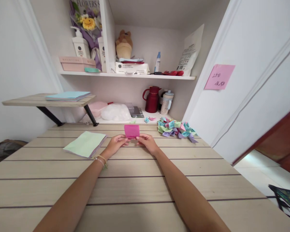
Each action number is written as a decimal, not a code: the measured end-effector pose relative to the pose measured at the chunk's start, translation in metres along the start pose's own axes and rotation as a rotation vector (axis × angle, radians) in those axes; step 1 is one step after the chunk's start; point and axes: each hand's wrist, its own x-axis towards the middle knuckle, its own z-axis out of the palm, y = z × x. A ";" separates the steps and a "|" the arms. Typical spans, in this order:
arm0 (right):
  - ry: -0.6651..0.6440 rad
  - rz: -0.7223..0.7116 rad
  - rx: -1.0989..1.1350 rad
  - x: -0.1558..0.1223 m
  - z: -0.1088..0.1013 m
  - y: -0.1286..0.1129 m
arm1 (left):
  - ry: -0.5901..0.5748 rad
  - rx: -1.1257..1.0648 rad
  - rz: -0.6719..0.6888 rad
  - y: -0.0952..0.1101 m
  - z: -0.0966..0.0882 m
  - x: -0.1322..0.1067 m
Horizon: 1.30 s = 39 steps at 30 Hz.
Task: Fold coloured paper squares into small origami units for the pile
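A bright pink sheet of paper (131,130) is held up over the table, with a fold running along its lower edge. My left hand (117,143) pinches its lower left corner between thumb and fingers. At the lower right corner, my right hand (147,142) grips it the same way. To the left of my hands lies a stack of light green paper (86,143). A heap of folded paper pieces (175,129) in several colours sits on the right, beyond my right hand.
The slatted wooden table (132,190) spreads beneath my arms. A small raised shelf (33,100) at left bears blue paper (68,95). Along the back stand a dark red jug (152,100), a pale cup (167,103) and a white plastic bag (116,112). A pink note (219,76) hangs at right.
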 end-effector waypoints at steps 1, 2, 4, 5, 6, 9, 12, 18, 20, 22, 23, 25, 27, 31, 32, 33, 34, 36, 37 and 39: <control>-0.013 -0.001 0.015 0.000 0.000 0.000 | -0.005 0.009 0.012 0.001 0.000 0.000; -0.035 0.000 0.020 -0.001 -0.001 0.000 | -0.002 0.026 0.035 0.002 -0.001 0.000; -0.109 0.012 0.009 -0.002 0.000 -0.001 | 0.013 0.047 0.086 0.003 -0.002 0.001; -0.149 0.017 -0.003 -0.003 0.000 -0.001 | 0.027 0.046 0.102 0.003 -0.003 0.001; -0.184 0.018 -0.015 -0.003 0.000 -0.002 | 0.049 0.038 0.107 0.003 -0.004 0.001; -0.246 0.011 -0.059 -0.003 0.001 -0.001 | 0.139 0.013 0.084 0.002 -0.004 0.000; -0.239 -0.006 -0.116 -0.002 0.001 0.002 | 0.171 0.014 0.073 0.002 -0.003 -0.001; -0.225 -0.113 -0.321 -0.001 0.003 0.003 | 0.107 0.001 0.040 0.006 -0.001 -0.002; -0.236 -0.149 -0.358 -0.001 0.003 0.003 | 0.070 0.026 0.057 0.006 0.000 -0.003; -0.232 -0.171 -0.358 -0.001 0.003 0.004 | 0.014 0.033 0.049 0.005 0.000 -0.003; -0.230 -0.175 -0.354 0.000 0.003 0.004 | -0.016 0.029 0.037 0.005 0.001 -0.004; -0.229 -0.174 -0.354 0.000 0.003 0.006 | -0.069 0.021 0.021 0.005 0.001 -0.005; -0.214 -0.163 -0.354 0.000 0.003 0.007 | -0.110 0.016 0.021 0.005 0.000 -0.005; -0.161 -0.110 -0.327 -0.001 0.003 0.007 | -0.189 0.020 0.012 0.006 -0.003 -0.004; -0.149 -0.095 -0.326 -0.001 0.003 0.007 | -0.204 0.026 0.001 0.005 -0.003 -0.004; -0.133 -0.081 -0.328 0.000 0.003 0.007 | -0.215 0.036 -0.011 0.005 -0.004 -0.003; -0.111 -0.070 -0.328 0.000 0.003 0.007 | -0.220 0.049 -0.022 0.004 -0.005 -0.003; -0.060 -0.057 -0.303 0.001 0.003 0.009 | -0.227 0.073 -0.031 0.003 -0.005 -0.002; -0.039 -0.056 -0.274 0.002 0.002 0.009 | -0.229 0.083 -0.028 0.002 -0.005 -0.002; -0.016 -0.059 -0.202 0.003 0.001 0.011 | -0.227 0.098 -0.015 0.001 -0.004 -0.001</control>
